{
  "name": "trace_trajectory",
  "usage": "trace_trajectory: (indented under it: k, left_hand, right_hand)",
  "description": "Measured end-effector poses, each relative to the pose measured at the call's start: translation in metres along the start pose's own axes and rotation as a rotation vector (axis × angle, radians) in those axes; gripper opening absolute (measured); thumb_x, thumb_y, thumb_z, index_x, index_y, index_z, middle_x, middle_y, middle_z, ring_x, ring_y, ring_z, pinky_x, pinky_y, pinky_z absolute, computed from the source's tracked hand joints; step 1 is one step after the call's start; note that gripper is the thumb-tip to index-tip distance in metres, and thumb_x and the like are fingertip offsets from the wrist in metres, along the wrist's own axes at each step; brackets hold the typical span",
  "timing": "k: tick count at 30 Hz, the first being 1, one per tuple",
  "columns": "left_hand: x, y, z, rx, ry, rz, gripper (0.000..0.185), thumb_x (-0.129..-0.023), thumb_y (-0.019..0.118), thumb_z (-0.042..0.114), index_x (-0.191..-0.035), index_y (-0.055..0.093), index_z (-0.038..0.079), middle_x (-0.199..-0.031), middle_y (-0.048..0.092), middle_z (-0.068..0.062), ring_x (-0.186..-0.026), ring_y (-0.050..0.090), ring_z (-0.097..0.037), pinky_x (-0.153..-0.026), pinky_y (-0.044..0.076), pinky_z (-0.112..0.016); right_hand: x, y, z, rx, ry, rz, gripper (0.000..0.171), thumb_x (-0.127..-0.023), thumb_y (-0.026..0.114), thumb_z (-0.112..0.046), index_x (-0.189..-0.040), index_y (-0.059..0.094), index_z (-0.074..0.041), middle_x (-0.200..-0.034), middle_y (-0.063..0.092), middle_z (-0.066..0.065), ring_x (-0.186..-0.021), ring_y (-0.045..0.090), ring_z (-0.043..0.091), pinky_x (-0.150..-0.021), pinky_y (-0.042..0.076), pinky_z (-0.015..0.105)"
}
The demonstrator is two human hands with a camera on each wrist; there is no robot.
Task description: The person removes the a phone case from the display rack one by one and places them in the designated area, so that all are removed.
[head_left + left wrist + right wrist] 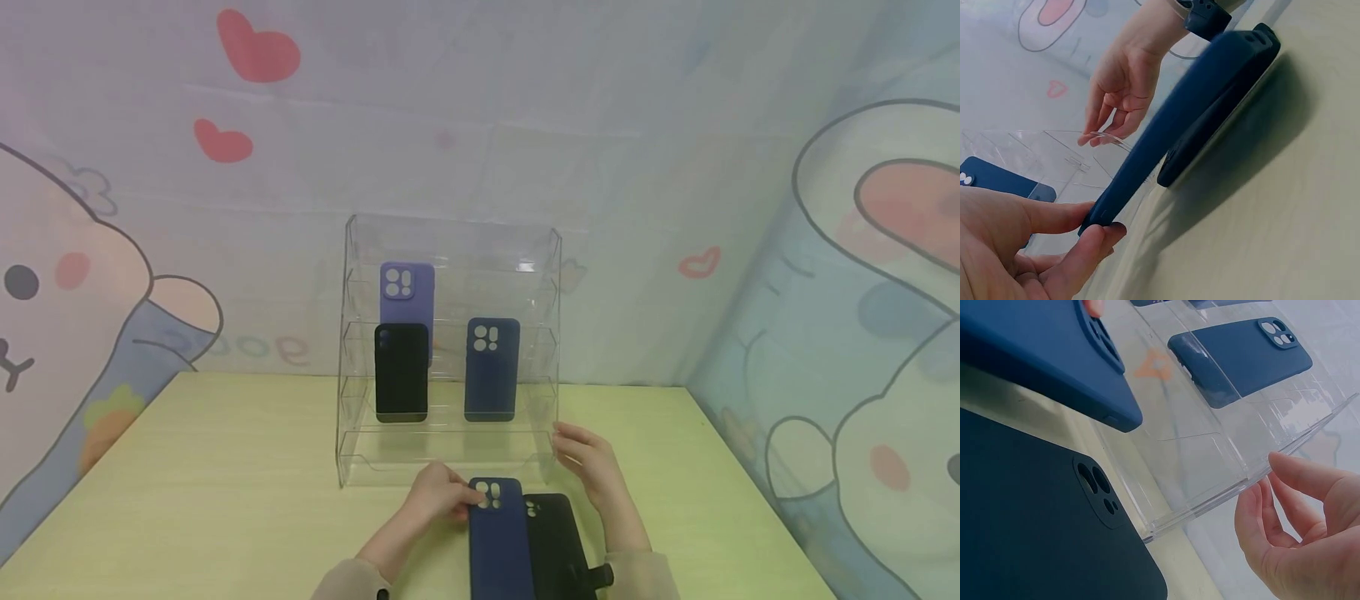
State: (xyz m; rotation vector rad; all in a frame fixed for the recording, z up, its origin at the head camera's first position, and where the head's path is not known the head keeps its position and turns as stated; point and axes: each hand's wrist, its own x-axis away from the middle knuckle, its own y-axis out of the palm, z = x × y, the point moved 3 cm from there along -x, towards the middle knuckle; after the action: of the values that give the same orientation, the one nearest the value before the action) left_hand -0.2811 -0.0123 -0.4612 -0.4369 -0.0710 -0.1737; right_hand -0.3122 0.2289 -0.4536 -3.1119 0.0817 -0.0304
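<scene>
My left hand (467,498) pinches the camera end of a dark blue phone case (501,537) between thumb and finger. In the left wrist view that blue case (1185,119) is tilted up off the table, its far part over a black case (1207,147). The black case (557,542) lies flat beside it on the right. My right hand (564,443) hovers with relaxed fingers at the right front corner of a clear acrylic tiered stand (352,350); its fingertips (1254,500) touch the stand's side edge (1235,487).
The stand holds a purple case (407,292) on an upper tier, with a black case (401,371) and a dark blue case (491,367) lower down. It stands mid-way on a pale green table (225,467). Cartoon-printed cloth walls close in the back and both sides.
</scene>
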Motion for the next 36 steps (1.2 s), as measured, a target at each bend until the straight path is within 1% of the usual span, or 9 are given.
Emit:
trace_trajectory:
  k: [3,8,17,22,25,28,31,34,36]
  left_hand:
    - [0.001,0.001,-0.001,0.005,-0.006,0.002,0.017,-0.074,0.079,0.007,-0.081,0.075,-0.008,-0.052,0.064,-0.002,-0.041,0.054,-0.003,-0.051,0.053,-0.021]
    - [0.001,0.003,-0.005,-0.023,-0.015,-0.002,0.015,-0.074,0.080,0.008,-0.077,0.075,-0.005,-0.049,0.061,0.002,-0.041,0.052,-0.003,-0.052,0.051,-0.020]
    - [-0.002,0.006,-0.012,-0.039,-0.024,-0.016,0.016,-0.075,0.081,0.011,-0.077,0.074,-0.004,-0.049,0.061,0.003,-0.040,0.052,-0.002,-0.052,0.053,-0.021]
    - [-0.003,0.008,-0.014,-0.040,-0.037,-0.020,0.018,-0.075,0.081,0.012,-0.079,0.074,-0.004,-0.048,0.060,0.002,-0.040,0.054,-0.003,-0.053,0.054,-0.022]
    - [-0.003,0.009,-0.015,-0.045,-0.028,-0.026,0.023,-0.076,0.081,0.011,-0.087,0.074,-0.007,-0.055,0.065,-0.003,-0.041,0.056,-0.003,-0.054,0.055,-0.023]
    - [-0.003,0.010,-0.015,-0.058,-0.015,-0.027,0.030,-0.075,0.081,0.010,-0.095,0.071,-0.010,-0.069,0.070,-0.010,-0.043,0.058,-0.005,-0.052,0.055,-0.022]
    - [-0.003,0.010,-0.014,-0.070,-0.004,-0.010,0.034,-0.074,0.083,0.009,-0.097,0.069,-0.011,-0.079,0.071,-0.013,-0.045,0.062,-0.008,-0.050,0.055,-0.022]
    - [-0.001,0.010,-0.011,-0.088,-0.006,0.004,0.035,-0.073,0.084,0.010,-0.096,0.069,-0.011,-0.081,0.072,-0.015,-0.047,0.066,-0.013,-0.050,0.056,-0.023]
    - [0.001,0.009,-0.009,-0.119,0.000,0.006,0.034,-0.074,0.084,0.011,-0.096,0.069,-0.011,-0.080,0.072,-0.015,-0.050,0.068,-0.015,-0.053,0.057,-0.025]
  right_hand:
    - [0.000,0.000,0.000,0.000,0.001,0.003,0.044,-0.095,0.058,-0.004,-0.136,0.050,0.010,-0.142,0.049,0.027,-0.125,0.055,0.034,-0.104,0.048,0.036]
    - [0.000,0.000,0.000,-0.003,0.001,0.010,0.043,-0.095,0.059,-0.004,-0.135,0.051,0.009,-0.140,0.050,0.026,-0.120,0.058,0.029,-0.103,0.049,0.035]
    - [-0.001,-0.001,0.001,-0.006,0.000,0.008,0.043,-0.095,0.059,-0.004,-0.135,0.050,0.009,-0.140,0.051,0.026,-0.118,0.060,0.026,-0.104,0.048,0.036]
    - [-0.002,-0.001,0.002,-0.016,0.003,0.005,0.043,-0.094,0.059,-0.004,-0.135,0.050,0.009,-0.141,0.050,0.025,-0.121,0.059,0.029,-0.104,0.048,0.037]
    - [-0.002,-0.001,0.003,-0.014,0.003,0.004,0.043,-0.095,0.059,-0.004,-0.135,0.051,0.009,-0.141,0.050,0.025,-0.120,0.059,0.028,-0.105,0.047,0.038]
    - [-0.002,-0.001,0.002,-0.009,0.002,0.005,0.043,-0.094,0.059,-0.004,-0.135,0.051,0.009,-0.141,0.050,0.026,-0.119,0.060,0.026,-0.105,0.047,0.039]
    - [-0.002,-0.001,0.002,-0.007,0.000,0.004,0.044,-0.095,0.059,-0.004,-0.135,0.050,0.009,-0.141,0.050,0.026,-0.120,0.059,0.027,-0.105,0.047,0.039]
    - [-0.001,-0.001,0.002,-0.006,0.001,0.000,0.044,-0.095,0.059,-0.005,-0.136,0.050,0.009,-0.142,0.049,0.026,-0.121,0.058,0.028,-0.105,0.047,0.038]
    - [-0.001,0.000,0.001,-0.010,0.002,0.000,0.044,-0.095,0.059,-0.005,-0.136,0.050,0.009,-0.142,0.049,0.025,-0.121,0.058,0.028,-0.105,0.047,0.037]
